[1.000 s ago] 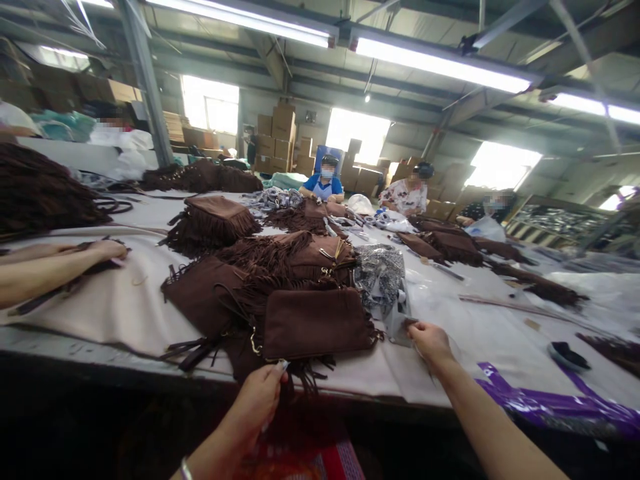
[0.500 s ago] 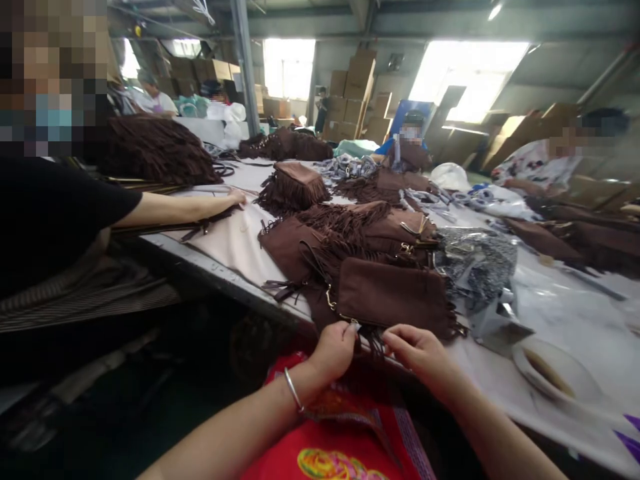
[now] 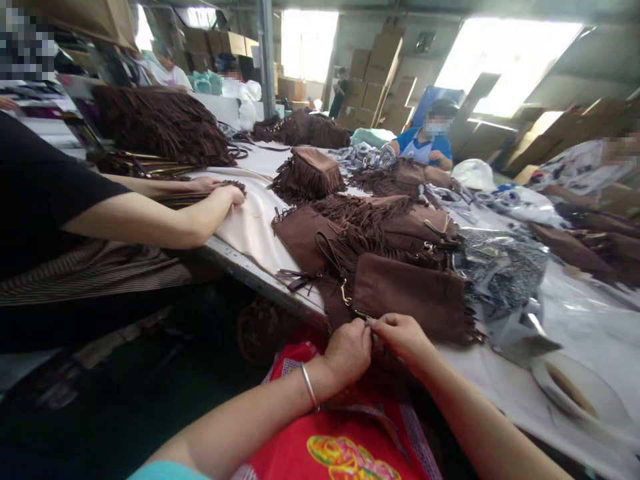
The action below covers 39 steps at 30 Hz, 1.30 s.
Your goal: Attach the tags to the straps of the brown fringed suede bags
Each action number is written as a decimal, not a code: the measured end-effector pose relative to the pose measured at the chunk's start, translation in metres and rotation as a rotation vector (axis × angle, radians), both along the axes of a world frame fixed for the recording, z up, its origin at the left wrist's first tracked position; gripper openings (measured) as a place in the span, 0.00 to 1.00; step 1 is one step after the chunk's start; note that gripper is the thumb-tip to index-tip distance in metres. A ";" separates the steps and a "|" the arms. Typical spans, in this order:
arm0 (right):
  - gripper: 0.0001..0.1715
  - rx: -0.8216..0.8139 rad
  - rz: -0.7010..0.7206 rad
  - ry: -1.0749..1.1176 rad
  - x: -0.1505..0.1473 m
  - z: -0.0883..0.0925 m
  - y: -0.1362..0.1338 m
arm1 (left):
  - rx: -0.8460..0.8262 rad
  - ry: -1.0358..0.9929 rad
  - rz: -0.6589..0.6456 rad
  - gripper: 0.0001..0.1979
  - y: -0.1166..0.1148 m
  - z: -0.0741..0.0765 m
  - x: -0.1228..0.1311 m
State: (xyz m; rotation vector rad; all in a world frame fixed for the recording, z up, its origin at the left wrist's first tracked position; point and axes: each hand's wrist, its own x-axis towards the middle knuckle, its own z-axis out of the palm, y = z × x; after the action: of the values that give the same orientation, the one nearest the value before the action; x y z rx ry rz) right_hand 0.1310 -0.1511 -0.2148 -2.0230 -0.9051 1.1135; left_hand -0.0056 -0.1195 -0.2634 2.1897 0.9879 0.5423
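Observation:
A brown pouch with fringe and a gold-coloured zip lies flat at the table's near edge. By its lower left corner, my left hand is closed, fingertips pinched together. My right hand pinches at the same spot, its thumb and finger meeting those of the left. What they hold between them is tiny and mostly hidden by the fingers. A brown wrist strap with a gold clasp lies just left of the pouch. More brown fringed bags are heaped behind it.
Right of the pouch are crumpled silvery plastic bags and a roll of tape. A co-worker's hands hold fringed brown material at left, beside a tall fringed pile. A red cloth covers my lap.
My right hand has come in to meet my left at the pouch's corner. The co-worker at left has leaned back, and both their hands now show. The view has shifted slightly.

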 end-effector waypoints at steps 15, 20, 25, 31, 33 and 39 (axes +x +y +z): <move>0.18 0.108 -0.013 0.150 0.002 -0.002 -0.016 | 0.045 0.116 -0.036 0.19 0.001 0.015 -0.005; 0.16 0.176 -0.093 0.011 0.000 -0.010 -0.020 | -0.098 -0.052 0.030 0.18 -0.001 0.011 0.000; 0.16 0.189 -0.171 0.060 -0.009 -0.018 -0.022 | -0.395 -0.297 0.121 0.16 -0.005 0.003 0.006; 0.14 0.217 -0.143 0.107 -0.009 -0.022 -0.022 | -1.047 -0.564 0.204 0.12 -0.012 0.009 0.008; 0.15 0.223 -0.123 0.138 -0.007 -0.022 -0.023 | -1.260 -0.628 0.188 0.09 -0.013 0.012 0.006; 0.14 0.309 -0.026 0.056 -0.005 -0.023 -0.025 | -1.759 -0.831 0.127 0.08 -0.009 0.016 -0.002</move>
State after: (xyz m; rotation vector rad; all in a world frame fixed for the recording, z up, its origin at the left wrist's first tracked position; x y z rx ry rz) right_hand 0.1261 -0.1761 -0.2378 -1.7390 -0.9559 0.9465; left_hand -0.0075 -0.1287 -0.2472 0.2623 0.6030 0.3024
